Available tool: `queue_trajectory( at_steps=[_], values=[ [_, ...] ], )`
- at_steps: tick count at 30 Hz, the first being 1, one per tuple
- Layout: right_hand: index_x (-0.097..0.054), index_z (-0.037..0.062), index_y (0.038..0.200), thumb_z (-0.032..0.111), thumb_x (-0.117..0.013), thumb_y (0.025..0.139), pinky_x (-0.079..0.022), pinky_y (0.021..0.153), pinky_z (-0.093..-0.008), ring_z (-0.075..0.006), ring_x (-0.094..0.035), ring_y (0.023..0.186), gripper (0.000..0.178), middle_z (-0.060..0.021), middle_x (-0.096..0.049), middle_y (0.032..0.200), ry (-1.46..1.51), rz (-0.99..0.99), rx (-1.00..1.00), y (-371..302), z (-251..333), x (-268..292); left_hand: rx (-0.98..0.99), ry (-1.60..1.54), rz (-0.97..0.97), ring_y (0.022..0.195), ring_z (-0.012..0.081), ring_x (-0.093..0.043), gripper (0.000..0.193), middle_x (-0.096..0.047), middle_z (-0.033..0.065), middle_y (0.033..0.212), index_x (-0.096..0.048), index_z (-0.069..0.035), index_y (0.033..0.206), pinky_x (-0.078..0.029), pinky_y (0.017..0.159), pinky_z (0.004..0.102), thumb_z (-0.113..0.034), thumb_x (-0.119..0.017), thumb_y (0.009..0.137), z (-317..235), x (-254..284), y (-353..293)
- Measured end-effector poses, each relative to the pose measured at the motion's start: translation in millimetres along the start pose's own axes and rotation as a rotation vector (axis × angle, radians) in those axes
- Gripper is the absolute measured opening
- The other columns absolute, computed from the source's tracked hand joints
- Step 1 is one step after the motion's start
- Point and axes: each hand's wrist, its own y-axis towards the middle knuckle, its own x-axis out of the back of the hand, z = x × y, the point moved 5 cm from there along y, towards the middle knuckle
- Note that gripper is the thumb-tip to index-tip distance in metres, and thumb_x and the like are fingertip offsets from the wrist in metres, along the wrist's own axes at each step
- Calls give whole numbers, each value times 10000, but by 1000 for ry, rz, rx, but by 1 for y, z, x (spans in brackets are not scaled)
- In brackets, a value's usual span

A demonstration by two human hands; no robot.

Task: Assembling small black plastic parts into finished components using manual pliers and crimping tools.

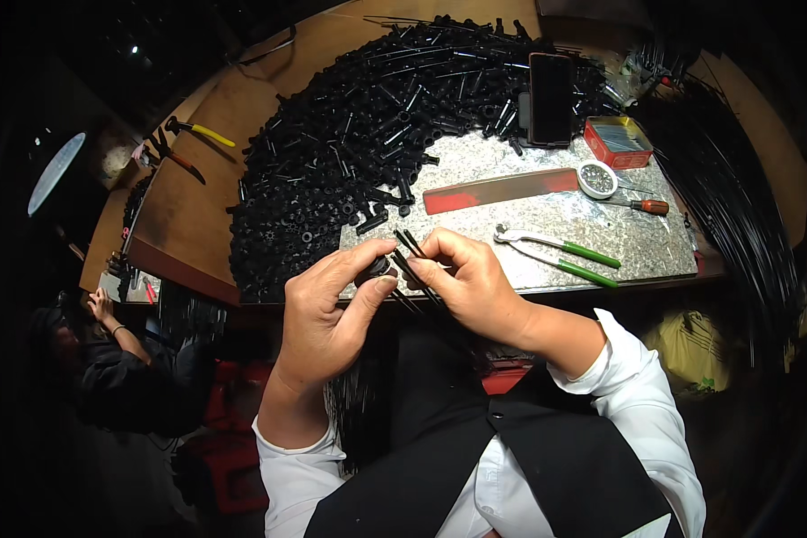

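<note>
My left hand (327,309) pinches a small round black plastic part (377,267) between thumb and fingers. My right hand (471,282) holds a few thin black rods (412,255) whose ends point up and left, touching the round part. Both hands hover at the near edge of a speckled grey metal plate (547,224). A large heap of black plastic tubes and fittings (359,143) lies just beyond my hands.
Green-handled pincers (560,255) lie right of my hands. A red strip (502,190), a round tin (597,179), a screwdriver (641,206), a red box (619,142) and a dark phone (551,99) sit farther back. Pliers (193,148) lie far left. Another person (108,359) sits lower left.
</note>
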Motion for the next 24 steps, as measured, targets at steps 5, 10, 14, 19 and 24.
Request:
queue_trajectory(
  at_steps=[5, 10, 14, 19, 24],
  values=[
    [-591, -10, 853, 103, -570, 930, -453, 647, -214, -47, -542, 715, 138, 0, -616, 785, -54, 0, 14, -3, 5, -4, 76, -36, -40, 810, 171, -648, 269, -673, 147, 956, -631, 25, 1083, -496, 733, 261, 11, -647, 815, 3, 1, -1],
    [-647, -5, 1030, 199, -530, 959, -456, 685, -228, -68, -565, 751, 246, -13, -641, 801, 254, 113, -25, -1, 1, -6, 93, -7, -35, 831, 155, -642, 276, -675, 147, 969, -634, 18, 1100, -488, 744, 248, -3, -642, 825, 7, 9, -1],
    [-604, -27, 1153, 203, -471, 989, -477, 796, -242, -90, -587, 848, 313, -33, -639, 881, 283, 135, 12, 9, -1, 4, 89, -54, -47, 839, 155, -642, 277, -675, 145, 979, -634, 23, 1099, -485, 753, 247, 1, -639, 823, 12, 11, -3],
    [-604, -36, 1147, 220, -484, 984, -485, 770, -240, -98, -603, 796, 327, -22, -610, 785, 248, 118, -82, 17, -6, 14, 144, -130, -48, 835, 114, -611, 268, -663, 108, 974, -633, 32, 1102, -476, 744, 227, 33, -620, 835, 15, 9, -5],
    [-570, -44, 1172, 243, -480, 983, -495, 768, -262, -127, -608, 815, 355, -17, -565, 763, 408, 45, -68, 22, -18, 21, 149, -158, -40, 852, 88, -584, 291, -645, 79, 988, -604, 56, 1138, -451, 762, 197, 66, -590, 848, 19, 10, -2]
  ],
)
